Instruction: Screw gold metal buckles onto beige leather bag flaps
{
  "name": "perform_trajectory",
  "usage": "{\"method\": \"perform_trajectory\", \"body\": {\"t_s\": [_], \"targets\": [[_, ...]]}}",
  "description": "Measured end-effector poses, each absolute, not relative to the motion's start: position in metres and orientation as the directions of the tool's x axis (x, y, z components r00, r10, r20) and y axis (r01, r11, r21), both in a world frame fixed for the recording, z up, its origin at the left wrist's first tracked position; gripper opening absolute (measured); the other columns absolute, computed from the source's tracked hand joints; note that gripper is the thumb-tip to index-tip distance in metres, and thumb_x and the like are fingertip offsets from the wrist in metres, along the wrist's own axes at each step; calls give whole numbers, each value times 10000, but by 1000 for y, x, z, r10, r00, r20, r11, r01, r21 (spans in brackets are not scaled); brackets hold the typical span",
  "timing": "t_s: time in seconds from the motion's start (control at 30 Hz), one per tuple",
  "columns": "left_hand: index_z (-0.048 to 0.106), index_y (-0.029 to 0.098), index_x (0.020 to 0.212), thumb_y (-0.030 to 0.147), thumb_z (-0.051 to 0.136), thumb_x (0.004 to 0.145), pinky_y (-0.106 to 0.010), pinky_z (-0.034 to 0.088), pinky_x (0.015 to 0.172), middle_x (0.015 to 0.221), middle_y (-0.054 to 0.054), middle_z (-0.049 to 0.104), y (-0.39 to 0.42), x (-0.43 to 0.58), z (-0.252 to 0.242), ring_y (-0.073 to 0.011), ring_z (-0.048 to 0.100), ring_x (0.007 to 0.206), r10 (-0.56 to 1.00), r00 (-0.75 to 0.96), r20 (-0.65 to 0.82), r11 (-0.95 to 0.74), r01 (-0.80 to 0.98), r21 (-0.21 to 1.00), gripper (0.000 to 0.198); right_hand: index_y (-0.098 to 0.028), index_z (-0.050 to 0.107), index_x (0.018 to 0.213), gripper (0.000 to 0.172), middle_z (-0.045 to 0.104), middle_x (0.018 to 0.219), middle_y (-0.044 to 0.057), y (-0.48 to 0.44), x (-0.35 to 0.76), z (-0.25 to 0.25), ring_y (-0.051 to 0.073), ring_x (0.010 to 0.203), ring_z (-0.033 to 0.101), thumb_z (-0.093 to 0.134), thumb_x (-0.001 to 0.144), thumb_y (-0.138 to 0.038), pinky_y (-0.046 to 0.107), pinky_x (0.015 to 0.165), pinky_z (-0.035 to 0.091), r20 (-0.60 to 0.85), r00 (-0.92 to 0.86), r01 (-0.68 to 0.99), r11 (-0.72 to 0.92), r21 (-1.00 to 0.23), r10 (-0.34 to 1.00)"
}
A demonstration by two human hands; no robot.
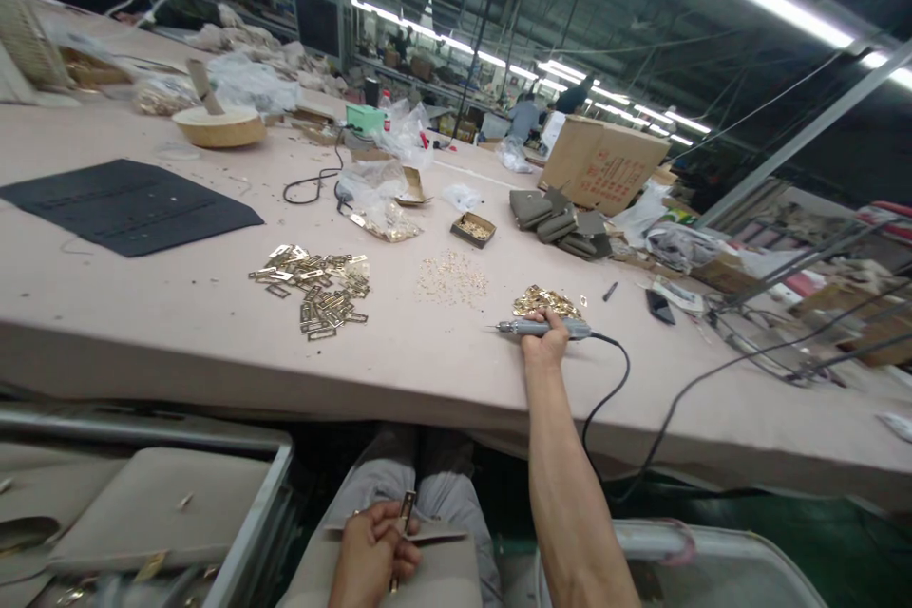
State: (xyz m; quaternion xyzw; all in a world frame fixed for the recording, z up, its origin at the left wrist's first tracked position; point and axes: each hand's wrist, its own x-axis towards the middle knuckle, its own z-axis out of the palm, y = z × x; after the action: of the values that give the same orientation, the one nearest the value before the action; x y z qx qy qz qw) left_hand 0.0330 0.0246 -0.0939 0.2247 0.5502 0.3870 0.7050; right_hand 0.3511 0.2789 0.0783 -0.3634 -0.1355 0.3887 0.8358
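My right hand (545,336) is wrapped around a grey electric screwdriver (580,329) at the table's front, its thin bit pointing left and its cord trailing off to the right. Just behind it lies a heap of shiny gold metal pieces (547,300). Down at my lap, my left hand (376,551) pinches a small brass-coloured metal plate (407,505) at a beige bag piece (446,570) resting on my legs. Whether the plate is fixed to the piece, I cannot tell.
Rectangular metal frames (324,290) are piled left of scattered tiny screws (450,279). Behind stand a small box of fittings (473,229) and folded dark pouches (560,220). A phone (659,306) lies right. A metal-railed cart (275,484) with beige pieces stands at my left.
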Motion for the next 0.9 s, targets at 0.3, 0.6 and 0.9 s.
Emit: {"method": "perform_trajectory", "body": {"t_s": [0.3,0.6,0.9], "targets": [[653,135,841,482,872,555,-247,454,373,762,-143,767,26,31,-73,-193,661,445,791,81,-607,602,-284,746,501,-196,460,823,260,523,706,-66,274,341,82,75,539,478,668,741,-64,213,525,520,-115,710,-574,476,-666,695],[659,134,850,451,859,594,-237,459,379,766,-142,776,25,32,-74,-181,661,445,798,81,-598,593,-284,753,454,-206,423,813,304,525,705,-76,273,338,83,69,532,483,687,732,-77,205,518,508,-100,718,-549,472,-690,689],[667,124,840,415,888,587,-234,486,394,769,-128,776,27,31,-55,-176,673,465,795,111,-596,600,-288,747,445,-201,423,804,307,506,686,-80,270,336,90,63,524,467,716,776,-115,190,516,488,-85,681,-571,455,-683,728]]}}
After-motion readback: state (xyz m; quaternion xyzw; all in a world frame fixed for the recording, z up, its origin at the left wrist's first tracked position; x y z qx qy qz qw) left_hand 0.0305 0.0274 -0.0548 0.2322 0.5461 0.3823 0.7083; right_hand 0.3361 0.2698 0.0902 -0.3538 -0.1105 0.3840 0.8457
